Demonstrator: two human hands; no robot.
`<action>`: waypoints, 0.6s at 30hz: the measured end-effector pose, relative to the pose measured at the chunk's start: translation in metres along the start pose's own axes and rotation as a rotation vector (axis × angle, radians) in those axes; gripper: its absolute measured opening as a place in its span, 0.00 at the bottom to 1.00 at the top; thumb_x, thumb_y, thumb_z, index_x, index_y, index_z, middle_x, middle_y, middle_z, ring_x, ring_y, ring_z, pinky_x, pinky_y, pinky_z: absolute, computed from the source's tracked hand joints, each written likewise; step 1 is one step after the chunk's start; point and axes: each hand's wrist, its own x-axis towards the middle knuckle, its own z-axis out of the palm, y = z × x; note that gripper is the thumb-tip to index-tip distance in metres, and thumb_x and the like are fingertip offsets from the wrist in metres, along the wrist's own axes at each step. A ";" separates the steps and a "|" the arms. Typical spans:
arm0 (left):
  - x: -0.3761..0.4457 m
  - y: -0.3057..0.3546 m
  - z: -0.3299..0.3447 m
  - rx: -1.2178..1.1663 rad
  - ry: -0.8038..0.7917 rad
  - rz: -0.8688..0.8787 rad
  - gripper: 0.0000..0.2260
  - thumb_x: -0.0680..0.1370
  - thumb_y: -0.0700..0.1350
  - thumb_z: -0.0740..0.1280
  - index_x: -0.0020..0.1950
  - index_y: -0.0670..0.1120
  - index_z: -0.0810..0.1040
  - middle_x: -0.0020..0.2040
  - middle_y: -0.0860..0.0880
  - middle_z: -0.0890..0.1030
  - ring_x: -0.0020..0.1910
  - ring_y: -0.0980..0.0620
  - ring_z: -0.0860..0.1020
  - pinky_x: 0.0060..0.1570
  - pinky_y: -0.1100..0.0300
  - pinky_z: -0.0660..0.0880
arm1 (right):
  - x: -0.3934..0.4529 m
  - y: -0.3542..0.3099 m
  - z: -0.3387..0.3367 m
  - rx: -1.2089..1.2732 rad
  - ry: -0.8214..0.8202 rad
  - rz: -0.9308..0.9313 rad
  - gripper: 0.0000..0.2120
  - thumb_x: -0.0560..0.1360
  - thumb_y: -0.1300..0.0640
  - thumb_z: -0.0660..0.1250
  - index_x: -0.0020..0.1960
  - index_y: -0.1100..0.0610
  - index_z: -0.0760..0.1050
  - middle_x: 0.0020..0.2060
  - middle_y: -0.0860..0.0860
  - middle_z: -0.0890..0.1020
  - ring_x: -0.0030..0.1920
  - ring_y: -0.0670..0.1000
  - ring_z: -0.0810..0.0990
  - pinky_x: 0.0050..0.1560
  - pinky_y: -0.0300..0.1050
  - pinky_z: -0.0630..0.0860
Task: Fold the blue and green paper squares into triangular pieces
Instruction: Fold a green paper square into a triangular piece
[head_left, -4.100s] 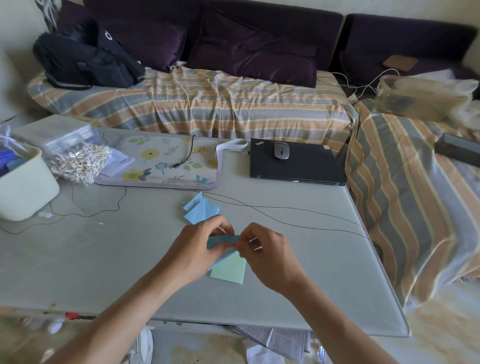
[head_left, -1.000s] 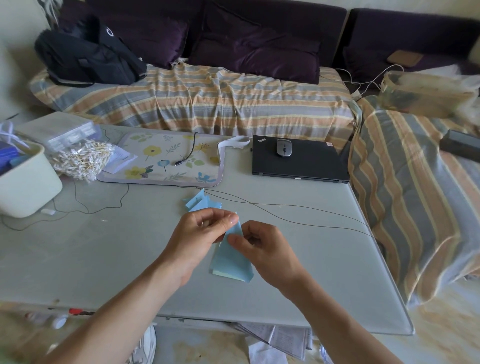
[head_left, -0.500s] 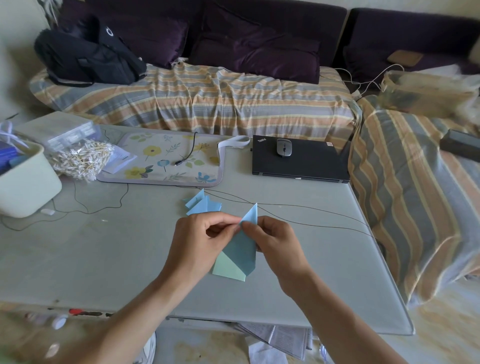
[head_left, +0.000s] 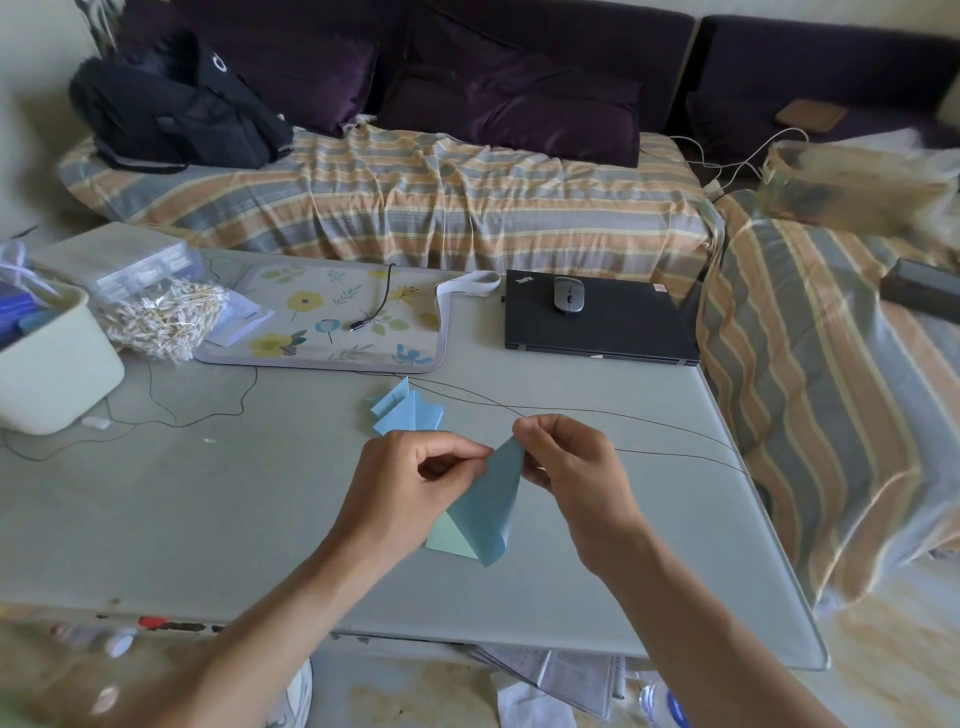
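We hold a folded blue paper piece (head_left: 491, 501) up over the middle of the grey worktop (head_left: 156, 519), both hands meeting at its upper end. Our left hand (head_left: 410, 488) pinches the paper's upper left edge between thumb and forefinger, the other fingers curled in, and our right hand (head_left: 571, 467) pinches the top point from the right, its fingers bent round the tip. The piece hangs down from that grip in a narrow wedge, wider toward its lower end. Under it, flat on the worktop, lies a green paper square (head_left: 451, 538), partly covered by the blue piece and by our left hand. Just beyond our hands sits a small heap of folded blue pieces (head_left: 408, 413), overlapping one another. A thin dark cable (head_left: 649, 418) runs across the worktop behind our right hand. Farther back lie a floral mat (head_left: 332, 317) and a closed black laptop (head_left: 613, 325) with a grey mouse (head_left: 568, 294) on its lid. At the left edge stands a pale tub (head_left: 57, 374), with a bag of small pale sticks (head_left: 161, 319) beside it.
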 end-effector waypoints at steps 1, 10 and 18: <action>0.001 0.000 0.000 -0.012 -0.002 -0.008 0.07 0.77 0.41 0.75 0.48 0.52 0.89 0.40 0.61 0.86 0.40 0.64 0.82 0.40 0.74 0.71 | 0.000 0.000 0.000 0.007 0.002 0.000 0.09 0.80 0.56 0.70 0.47 0.63 0.82 0.36 0.53 0.79 0.40 0.51 0.76 0.56 0.51 0.81; 0.006 -0.004 -0.003 -0.212 0.027 -0.132 0.06 0.77 0.41 0.75 0.48 0.52 0.89 0.45 0.57 0.88 0.49 0.57 0.85 0.54 0.59 0.78 | -0.007 0.001 0.005 0.042 -0.130 0.043 0.08 0.81 0.57 0.68 0.45 0.59 0.79 0.41 0.54 0.84 0.43 0.51 0.82 0.53 0.47 0.83; 0.006 -0.008 -0.002 -0.274 0.061 -0.221 0.05 0.76 0.42 0.75 0.48 0.51 0.89 0.45 0.55 0.88 0.49 0.56 0.85 0.54 0.60 0.78 | -0.007 0.005 0.007 0.038 -0.131 0.098 0.11 0.80 0.56 0.69 0.51 0.66 0.81 0.43 0.56 0.86 0.44 0.51 0.85 0.48 0.42 0.82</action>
